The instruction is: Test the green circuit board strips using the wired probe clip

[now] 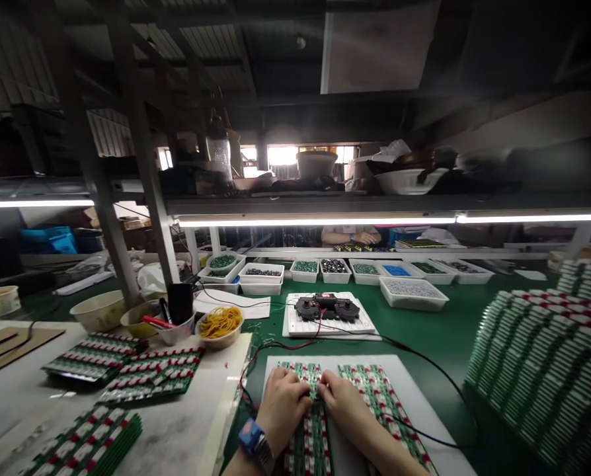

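Circuit-board panel (308, 449) lay on a white mat (408, 393), directly under both hands. I saw the left hand (283, 403) with fingers bent over its far part and the right hand (342, 403) meeting it there, thumb and fingers drawn together; I could not tell whether either pinched anything. A second panel (365, 377) lay alongside, partly under the right forearm.

Beyond: a dark twin-lobed device (325, 307) on a white slab. White trays behind it held small parts: green, dark, blue pieces (396, 270); the nearest tray (414, 302) held pale grey ones. To the left, a bowl (226, 340) of yellow rubber bands (220, 320), stringy and tangled.

Right of the mat's edge I noted a stretch of smooth green tabletop (449, 330), crossed by a black cable, then a tall, ridged stack of panels (538, 377).
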A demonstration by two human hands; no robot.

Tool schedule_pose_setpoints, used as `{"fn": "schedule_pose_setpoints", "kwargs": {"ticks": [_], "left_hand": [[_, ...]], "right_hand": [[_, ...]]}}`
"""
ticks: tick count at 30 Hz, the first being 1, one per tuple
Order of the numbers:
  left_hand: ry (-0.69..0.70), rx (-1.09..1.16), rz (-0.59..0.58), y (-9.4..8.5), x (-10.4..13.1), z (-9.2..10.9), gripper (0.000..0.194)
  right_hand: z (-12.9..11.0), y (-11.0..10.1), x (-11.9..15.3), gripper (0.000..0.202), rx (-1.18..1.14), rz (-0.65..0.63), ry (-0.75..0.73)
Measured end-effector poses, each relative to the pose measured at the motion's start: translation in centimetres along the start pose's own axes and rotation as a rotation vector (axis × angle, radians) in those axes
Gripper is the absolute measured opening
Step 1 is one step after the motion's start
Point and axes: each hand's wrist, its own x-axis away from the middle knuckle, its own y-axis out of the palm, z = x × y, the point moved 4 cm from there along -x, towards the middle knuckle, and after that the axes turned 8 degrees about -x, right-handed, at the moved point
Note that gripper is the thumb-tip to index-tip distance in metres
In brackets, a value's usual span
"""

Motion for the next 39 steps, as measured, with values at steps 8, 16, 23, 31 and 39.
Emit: {"fn": "schedule_pose_setpoints", "kwargs": {"ticks": [8,16,23,31,39], "left_hand": [[-0.018,0.032,-0.008,-0.6,0.2,0.3,0.014],[-0.013,0.013,-0.009,-1.0,0.4,0.7,0.015],[-0.03,0.049,-0.021,-0.7,0.2,0.3,0.019],[-0.066,0.136,-0.093,0.1,-0.1,-0.4,0.024],[-0.031,0.004,-0.173,-0.8,-0.9,0.2,0.016]], "right_hand": [[-0.1,0.0,0.0,0.018,0.01,-0.009,0.033],[-0.3,-0.3,0.0,0.019,-0.045,-0.025,0.002],[-0.6,-1.1,0.2,0.018,-0.167,-0.076,-0.023],[-0.2,-1.7,-1.8,0.015,-0.181,-0.274,0.128],[0.7,-1.0,-2.2,0.012,-0.186,-0.304,0.107]]}}
